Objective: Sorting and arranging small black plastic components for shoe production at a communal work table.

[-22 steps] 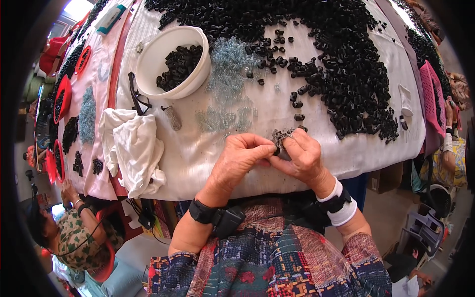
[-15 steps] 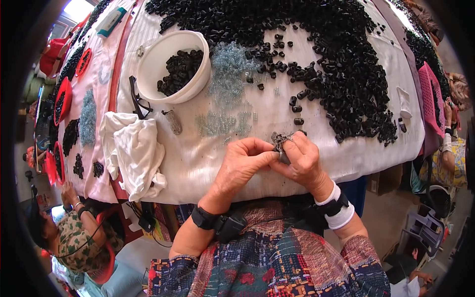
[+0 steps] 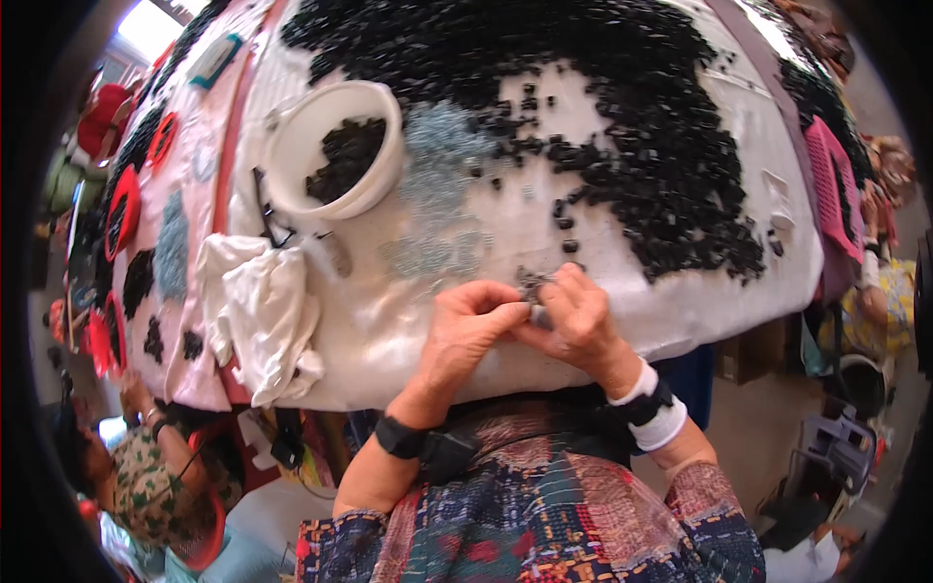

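Left hand (image 3: pixel 470 323) and right hand (image 3: pixel 575 317) pinched a blurred grey clump (image 3: pixel 531 282) between them, above the white-covered desk (image 3: pixel 374 335).

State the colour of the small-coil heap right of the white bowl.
The heap is pale blue; best seen in the head view.

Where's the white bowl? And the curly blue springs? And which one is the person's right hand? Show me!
White bowl (image 3: pixel 294 141): head view, bare inner wall, left side.
Pale blue springs (image 3: pixel 440 160): head view, middle of the heap.
Right hand (image 3: pixel 580 316): head view, back of the hand.
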The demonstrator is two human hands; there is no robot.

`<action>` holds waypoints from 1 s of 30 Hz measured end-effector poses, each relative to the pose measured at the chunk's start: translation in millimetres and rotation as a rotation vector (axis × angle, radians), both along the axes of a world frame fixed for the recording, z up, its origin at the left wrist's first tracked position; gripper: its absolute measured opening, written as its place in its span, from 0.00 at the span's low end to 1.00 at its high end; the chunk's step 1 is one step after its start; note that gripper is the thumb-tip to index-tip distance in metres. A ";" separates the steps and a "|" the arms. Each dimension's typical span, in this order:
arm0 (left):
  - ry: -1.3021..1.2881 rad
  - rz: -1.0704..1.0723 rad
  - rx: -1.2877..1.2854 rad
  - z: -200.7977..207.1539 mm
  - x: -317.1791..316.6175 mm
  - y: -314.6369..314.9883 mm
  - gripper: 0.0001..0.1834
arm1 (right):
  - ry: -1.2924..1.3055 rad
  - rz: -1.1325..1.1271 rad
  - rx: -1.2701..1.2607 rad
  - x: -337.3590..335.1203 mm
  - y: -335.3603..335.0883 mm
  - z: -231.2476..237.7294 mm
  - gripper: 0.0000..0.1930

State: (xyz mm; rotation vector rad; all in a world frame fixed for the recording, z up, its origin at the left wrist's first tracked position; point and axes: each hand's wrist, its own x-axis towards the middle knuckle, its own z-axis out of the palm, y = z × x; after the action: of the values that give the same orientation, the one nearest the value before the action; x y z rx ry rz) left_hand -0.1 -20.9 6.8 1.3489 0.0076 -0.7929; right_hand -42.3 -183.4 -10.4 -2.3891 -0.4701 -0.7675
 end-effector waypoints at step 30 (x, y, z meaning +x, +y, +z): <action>0.050 0.024 -0.054 -3.0 1.4 8.8 0.07 | 0.088 0.011 0.051 -3.3 7.7 -4.9 0.14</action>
State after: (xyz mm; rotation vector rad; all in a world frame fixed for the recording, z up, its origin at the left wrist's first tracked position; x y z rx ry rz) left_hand 1.2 -12.2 3.8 1.2761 0.0410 -0.8011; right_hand -45.6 -175.8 -15.3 -2.3601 -0.4224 -0.6581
